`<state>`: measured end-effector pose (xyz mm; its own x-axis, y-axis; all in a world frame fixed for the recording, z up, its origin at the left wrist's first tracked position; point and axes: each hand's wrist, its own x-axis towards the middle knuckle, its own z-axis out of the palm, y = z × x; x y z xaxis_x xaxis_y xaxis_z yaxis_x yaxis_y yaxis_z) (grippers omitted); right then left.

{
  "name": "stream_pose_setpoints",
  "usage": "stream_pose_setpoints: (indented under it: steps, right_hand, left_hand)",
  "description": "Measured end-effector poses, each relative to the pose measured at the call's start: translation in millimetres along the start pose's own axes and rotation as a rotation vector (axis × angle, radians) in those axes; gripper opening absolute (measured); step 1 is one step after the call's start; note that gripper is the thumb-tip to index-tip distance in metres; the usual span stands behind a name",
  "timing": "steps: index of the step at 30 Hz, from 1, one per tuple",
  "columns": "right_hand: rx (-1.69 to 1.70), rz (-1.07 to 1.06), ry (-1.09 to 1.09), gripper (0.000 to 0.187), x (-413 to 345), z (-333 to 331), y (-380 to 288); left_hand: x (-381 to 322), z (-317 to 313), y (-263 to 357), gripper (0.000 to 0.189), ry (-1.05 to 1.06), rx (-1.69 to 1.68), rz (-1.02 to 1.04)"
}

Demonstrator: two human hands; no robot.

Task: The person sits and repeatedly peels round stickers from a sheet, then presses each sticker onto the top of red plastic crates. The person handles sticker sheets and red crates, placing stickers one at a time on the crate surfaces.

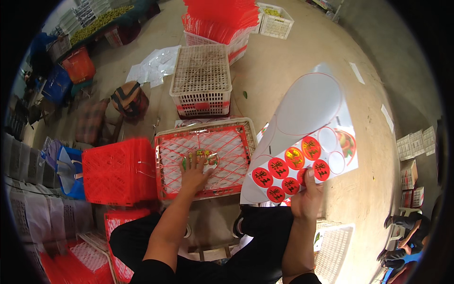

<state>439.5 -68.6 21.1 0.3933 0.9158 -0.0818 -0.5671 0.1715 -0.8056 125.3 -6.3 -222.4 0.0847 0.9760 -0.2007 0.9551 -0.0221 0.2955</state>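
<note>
My left hand (194,180) lies flat with its fingers spread on a round printed sticker (212,158), which it partly covers. Under that sticker is a red plastic lattice lid (230,141), with white wrapped contents visible through its gaps. A beige crate (252,132) shows its rim around the lid's far and right sides. Off to the right, my right hand (308,200) pinches a curled sticker sheet (308,103) at its lower edge, thumb on top. Several small round red stickers (278,168) bearing writing remain on the sheet, beside bare peeled circles.
A stack of red lattice lids (117,172) stands left of the crate. Beyond it is an upturned beige crate (202,74), with more red lids (221,17) behind. A padded stool (129,99) and plastic sheets (156,65) lie left. Seated people (408,238) are at far right.
</note>
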Motion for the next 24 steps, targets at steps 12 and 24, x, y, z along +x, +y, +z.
stream_pose_setpoints:
  steps: [12, 24]
  right_hand:
    - [0.087, 0.29, -0.179, 0.027, 4.2, 11.1, 19.5]
    - [-0.204, 0.46, -0.508, 0.034, -24.8, 53.2, 40.7]
  left_hand:
    - [-27.4, -167.7, 70.5, 0.042, -0.015, -0.439, 0.315]
    - [-96.5, -226.3, 82.8, 0.043, 0.237, -0.991, 0.356]
